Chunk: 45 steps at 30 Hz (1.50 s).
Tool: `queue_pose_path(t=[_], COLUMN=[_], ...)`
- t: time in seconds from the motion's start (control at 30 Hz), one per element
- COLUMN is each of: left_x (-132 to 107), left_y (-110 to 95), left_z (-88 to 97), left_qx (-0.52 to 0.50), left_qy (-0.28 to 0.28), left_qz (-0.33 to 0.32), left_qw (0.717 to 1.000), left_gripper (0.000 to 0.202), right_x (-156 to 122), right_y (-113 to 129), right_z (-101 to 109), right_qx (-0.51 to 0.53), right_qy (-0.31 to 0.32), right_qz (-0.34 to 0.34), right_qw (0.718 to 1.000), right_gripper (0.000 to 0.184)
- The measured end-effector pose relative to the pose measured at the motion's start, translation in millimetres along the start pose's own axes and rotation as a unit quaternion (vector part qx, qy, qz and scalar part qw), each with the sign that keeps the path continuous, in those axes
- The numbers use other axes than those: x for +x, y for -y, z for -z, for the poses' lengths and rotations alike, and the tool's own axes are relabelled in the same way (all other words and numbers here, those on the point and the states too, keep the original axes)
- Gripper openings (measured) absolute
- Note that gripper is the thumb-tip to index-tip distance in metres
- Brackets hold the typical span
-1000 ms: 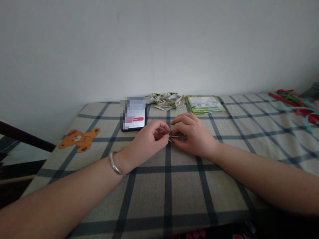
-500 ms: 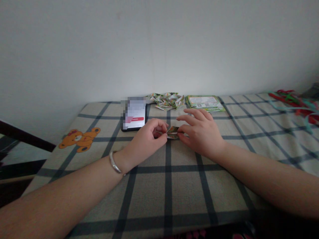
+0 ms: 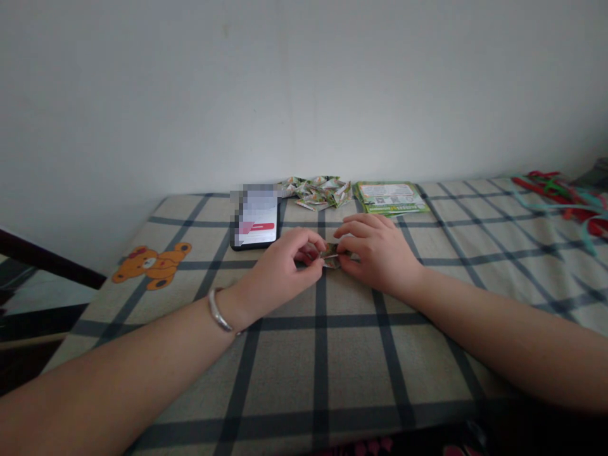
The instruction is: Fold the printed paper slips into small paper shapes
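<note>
Just above the checked tablecloth, a small folded piece of printed paper (image 3: 331, 255) is held between my two hands. My left hand (image 3: 295, 259), with a silver bangle at the wrist, pinches its left end between thumb and fingertips. From the right, my right hand (image 3: 375, 250) grips the other end with thumb and index finger, its remaining fingers curled above. Fingers hide much of the paper. Behind the hands lies a pile of similar folded paper pieces (image 3: 318, 192), green and white with pointed ends. Right of the pile is a stack of green printed leaflets (image 3: 392, 197).
A smartphone (image 3: 259, 218) with a lit, partly blurred screen lies left of the pile. Red, green and pale blue ribbons (image 3: 565, 196) lie at the far right. A bear picture (image 3: 152, 266) is on the tablecloth (image 3: 285, 380) at left. A wall (image 3: 304, 95) rises behind the table.
My left hand has shifted slightly right, and the paper with it. My right hand's raised fingers have lowered and drawn in, baring more of the leaflets.
</note>
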<state>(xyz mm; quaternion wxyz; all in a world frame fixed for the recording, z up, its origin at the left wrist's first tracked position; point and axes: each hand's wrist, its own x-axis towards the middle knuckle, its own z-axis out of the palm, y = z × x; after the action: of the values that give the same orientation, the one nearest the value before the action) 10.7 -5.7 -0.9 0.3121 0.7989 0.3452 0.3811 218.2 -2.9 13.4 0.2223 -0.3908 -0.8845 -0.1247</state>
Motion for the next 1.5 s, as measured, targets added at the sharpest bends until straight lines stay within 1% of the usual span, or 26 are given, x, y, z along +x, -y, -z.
queue_pose_path(t=[0.13, 0.2, 0.33, 0.43, 0.53, 0.63, 0.8, 0.87, 0.93, 1.07, 1.2, 1.3, 1.4, 1.5], left_x=[1.6, 2.5, 3.5, 3.9, 4.0, 3.7, 3.3, 3.7, 4.4, 5.2, 4.3, 3.5, 3.5, 3.7], left_y=[-2.3, -2.1, -0.5, 1.0, 1.5, -0.8, -7.1, -8.0, -7.8, -6.1, -4.4, -3.0, -2.2, -3.1], left_z=[6.7, 9.0, 11.0, 12.3, 13.8, 15.2, 16.8, 16.9, 16.7, 16.5, 16.6, 16.2, 16.0, 16.2], left_qx=[0.102, 0.132, 0.159, 0.183, 0.216, 0.27, 0.394, 0.414, 0.418, 0.397, 0.376, 0.376, 0.371, 0.358], left_qy=[0.009, 0.006, 0.01, 0.014, 0.029, 0.049, 0.059, 0.058, 0.053, 0.046, 0.049, 0.049, 0.047, 0.05], left_qz=[-0.06, -0.068, -0.076, -0.088, -0.105, -0.13, -0.182, -0.185, -0.175, -0.156, -0.138, -0.119, -0.116, -0.104], left_qw=[0.993, 0.989, 0.984, 0.979, 0.97, 0.953, 0.899, 0.889, 0.89, 0.903, 0.915, 0.918, 0.92, 0.926], left_gripper=[0.014, 0.015, 0.015, 0.016, 0.019, 0.021, 0.013, 0.015, 0.016, 0.015, 0.015, 0.015, 0.015, 0.012], right_x=[-0.8, -2.1, -4.9, -6.2, -6.4, -5.8, -5.0, -5.1, -5.3, -5.4, -5.1, -5.3, -5.9, -6.4], right_y=[-6.0, -10.3, -17.6, -19.9, -20.6, -22.1, -25.9, -26.3, -26.4, -29.9, -40.3, -46.0, -45.6, -41.0], right_z=[-2.3, -3.7, -4.5, -2.8, -0.9, -0.6, -1.0, -0.7, -0.6, -1.6, -3.4, -3.7, -2.5, -0.6], right_qx=[0.034, 0.068, 0.12, 0.127, 0.127, 0.14, 0.16, 0.17, 0.181, 0.194, 0.208, 0.209, 0.207, 0.199], right_qy=[0.001, 0.003, 0.002, 0.002, 0.025, 0.045, 0.043, 0.038, 0.028, 0.02, 0.039, 0.046, 0.039, 0.03], right_qz=[0.006, 0.009, 0.014, 0.015, -0.001, 0.0, 0.025, 0.033, 0.036, 0.032, 0.071, 0.09, 0.087, 0.07], right_qw=[0.999, 0.998, 0.993, 0.992, 0.992, 0.989, 0.986, 0.984, 0.982, 0.98, 0.975, 0.973, 0.974, 0.977], right_gripper=[0.011, 0.012, 0.014, 0.017, 0.015, 0.015, 0.016, 0.015, 0.014, 0.012, 0.01, 0.01, 0.01, 0.01])
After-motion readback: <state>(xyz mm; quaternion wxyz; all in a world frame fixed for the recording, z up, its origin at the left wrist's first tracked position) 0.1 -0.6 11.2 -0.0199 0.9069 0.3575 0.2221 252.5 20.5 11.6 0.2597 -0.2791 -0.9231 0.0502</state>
